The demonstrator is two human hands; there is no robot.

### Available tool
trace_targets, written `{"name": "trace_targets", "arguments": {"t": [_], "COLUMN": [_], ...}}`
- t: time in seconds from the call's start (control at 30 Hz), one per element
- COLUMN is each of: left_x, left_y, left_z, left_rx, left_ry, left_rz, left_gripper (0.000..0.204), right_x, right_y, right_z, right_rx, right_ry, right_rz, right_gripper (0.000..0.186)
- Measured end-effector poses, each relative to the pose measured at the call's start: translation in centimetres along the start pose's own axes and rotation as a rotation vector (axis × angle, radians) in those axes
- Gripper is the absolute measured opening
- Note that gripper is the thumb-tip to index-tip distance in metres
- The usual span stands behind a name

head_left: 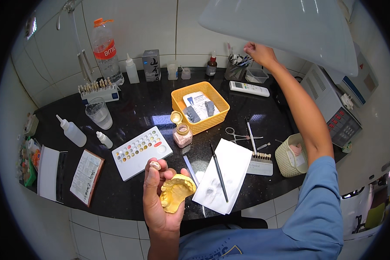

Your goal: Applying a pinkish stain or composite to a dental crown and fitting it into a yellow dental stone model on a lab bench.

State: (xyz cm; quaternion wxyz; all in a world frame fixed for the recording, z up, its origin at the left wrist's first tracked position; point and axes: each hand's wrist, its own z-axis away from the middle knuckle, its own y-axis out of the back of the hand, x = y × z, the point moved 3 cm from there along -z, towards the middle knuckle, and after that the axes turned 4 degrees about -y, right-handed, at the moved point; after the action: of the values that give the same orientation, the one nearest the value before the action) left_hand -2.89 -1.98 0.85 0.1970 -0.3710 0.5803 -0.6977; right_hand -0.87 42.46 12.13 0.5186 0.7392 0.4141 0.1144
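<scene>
My left hand [157, 212] is closed round a yellow dental cast [177, 190] at the front of the black worktop. Between its thumb and fingertip sits a small whitish dental crown [155, 165]. At the back right, my right hand [262, 55] is stretched out over a tool holder [235, 72] filled with brushes and slim instruments. Its fingers are curled together at the tops of these tools. What they grip, if anything, I cannot make out. A white paper sheet [229, 173] with grey smudges lies right of the cast, a dark thin brush [219, 171] across it.
A yellow basket [221, 106] with grey pieces stands mid-table, an open jar of pink powder [183, 138] before it. Leftward are a paint palette [138, 164], a glass [99, 113] and bottles. A lamp shade [290, 26] hangs above my right arm; a cream bin [286, 160] stands at right.
</scene>
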Motion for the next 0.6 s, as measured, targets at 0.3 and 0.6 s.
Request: {"name": "trace_targets", "arguments": {"t": [0.3, 0.6], "left_x": [2.1, 2.9], "left_y": [0.8, 0.1], "left_z": [-1.9, -1.9], "left_rx": [0.069, 0.089], "left_ry": [-0.095, -0.055], "left_rz": [0.004, 0.082], "left_gripper": [0.016, 0.014], "right_x": [1.2, 3.0], "right_y": [-8.3, -4.0], "right_z": [-7.8, -11.7], "right_rx": [-0.003, 0.421], "right_ry": [-0.176, -0.209], "right_rz": [0.2, -0.122], "right_gripper": [0.028, 0.047]}}
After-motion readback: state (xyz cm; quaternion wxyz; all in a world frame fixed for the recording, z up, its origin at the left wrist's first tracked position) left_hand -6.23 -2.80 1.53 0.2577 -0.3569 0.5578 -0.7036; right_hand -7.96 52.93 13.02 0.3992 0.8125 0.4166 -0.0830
